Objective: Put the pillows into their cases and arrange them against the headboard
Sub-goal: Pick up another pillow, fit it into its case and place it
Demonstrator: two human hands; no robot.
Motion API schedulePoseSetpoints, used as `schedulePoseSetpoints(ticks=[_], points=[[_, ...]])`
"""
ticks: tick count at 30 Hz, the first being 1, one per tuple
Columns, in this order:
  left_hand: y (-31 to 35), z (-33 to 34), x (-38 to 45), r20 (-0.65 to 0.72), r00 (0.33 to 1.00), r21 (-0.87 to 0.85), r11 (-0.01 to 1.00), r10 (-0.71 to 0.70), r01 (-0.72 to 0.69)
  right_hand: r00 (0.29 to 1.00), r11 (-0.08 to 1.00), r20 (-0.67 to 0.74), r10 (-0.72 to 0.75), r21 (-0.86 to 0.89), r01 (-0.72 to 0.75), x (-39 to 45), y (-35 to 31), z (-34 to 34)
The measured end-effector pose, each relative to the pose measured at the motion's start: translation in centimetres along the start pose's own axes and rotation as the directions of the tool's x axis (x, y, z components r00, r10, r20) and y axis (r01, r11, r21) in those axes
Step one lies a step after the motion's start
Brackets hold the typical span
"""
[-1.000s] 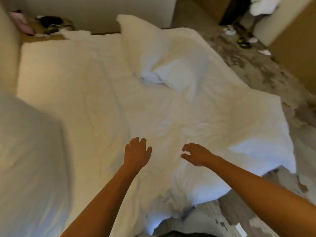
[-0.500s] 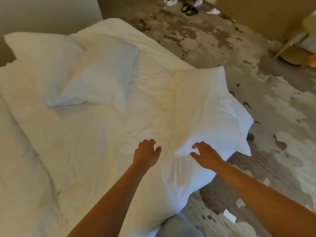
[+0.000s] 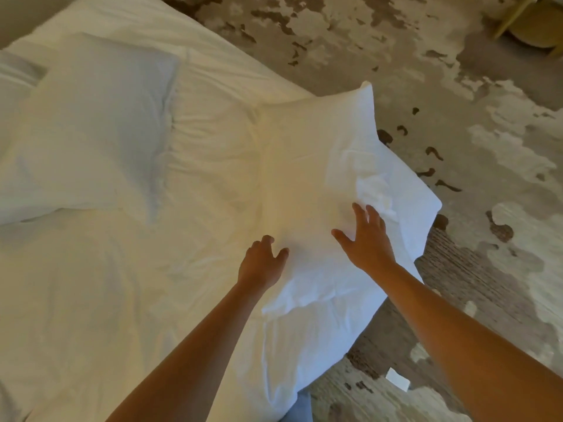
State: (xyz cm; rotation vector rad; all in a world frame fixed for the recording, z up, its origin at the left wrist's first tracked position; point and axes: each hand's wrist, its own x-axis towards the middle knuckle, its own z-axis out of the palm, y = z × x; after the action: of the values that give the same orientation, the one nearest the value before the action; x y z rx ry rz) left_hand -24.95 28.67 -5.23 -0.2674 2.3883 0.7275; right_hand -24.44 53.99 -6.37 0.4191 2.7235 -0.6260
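Bare sheet (image 3: pixel 100 300) left of near pillow (image 3: pixel 320 184); far pillow (image 3: pixel 91 132) beyond.

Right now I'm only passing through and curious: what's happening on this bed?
A person is reaching both hands toward a white pillow lying at the bed's corner. The right hand is spread open over it, the left hand is open beside it, and neither grips anything. A second pillow lies further up the bed.

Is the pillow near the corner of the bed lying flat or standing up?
Lying flat. The pillow rests on the bed, one corner overhanging the edge.
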Motion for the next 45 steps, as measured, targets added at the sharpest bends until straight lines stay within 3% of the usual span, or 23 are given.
schedulePoseSetpoints(ticks=[5,15,21,30,33,37,45], points=[[0.1,3.9,5.4,-0.003,0.995,-0.106,0.989,-0.101,0.100,0.998,0.994,-0.054,0.039,-0.102,-0.044,3.7,0.7,4.9],[-0.9,9.2,11.2,0.084,0.968,-0.349,0.903,-0.237,0.251,0.995,0.995,-0.088,0.056,-0.083,-0.063,7.0,6.1,9.8],[-0.3,10.7,12.1,-0.061,0.982,-0.514,0.849,-0.179,0.123,0.998,0.996,-0.038,0.056,-0.074,-0.059,8.3,6.9,10.5],[1.1,9.3,9.9,-0.102,0.986,-0.608,0.792,-0.135,0.046,0.988,0.990,0.063,0.138,-0.039,-0.136,7.4,6.4,7.6],[2.3,6.9,7.3,-0.153,0.984,-0.558,0.829,-0.088,-0.013,0.980,0.987,0.121,0.158,0.021,-0.161,5.5,5.5,5.5],[1.8,1.8,2.9,-0.214,0.976,-0.362,0.924,0.048,-0.125,0.965,0.984,0.212,0.154,0.059,-0.170,0.9,2.8,3.7],[-6.0,-6.9,-8.9,-0.203,0.963,-0.017,0.983,0.175,-0.182,0.948,0.966,0.274,-0.162,-0.151,0.209,-8.4,-7.4,1.1]])
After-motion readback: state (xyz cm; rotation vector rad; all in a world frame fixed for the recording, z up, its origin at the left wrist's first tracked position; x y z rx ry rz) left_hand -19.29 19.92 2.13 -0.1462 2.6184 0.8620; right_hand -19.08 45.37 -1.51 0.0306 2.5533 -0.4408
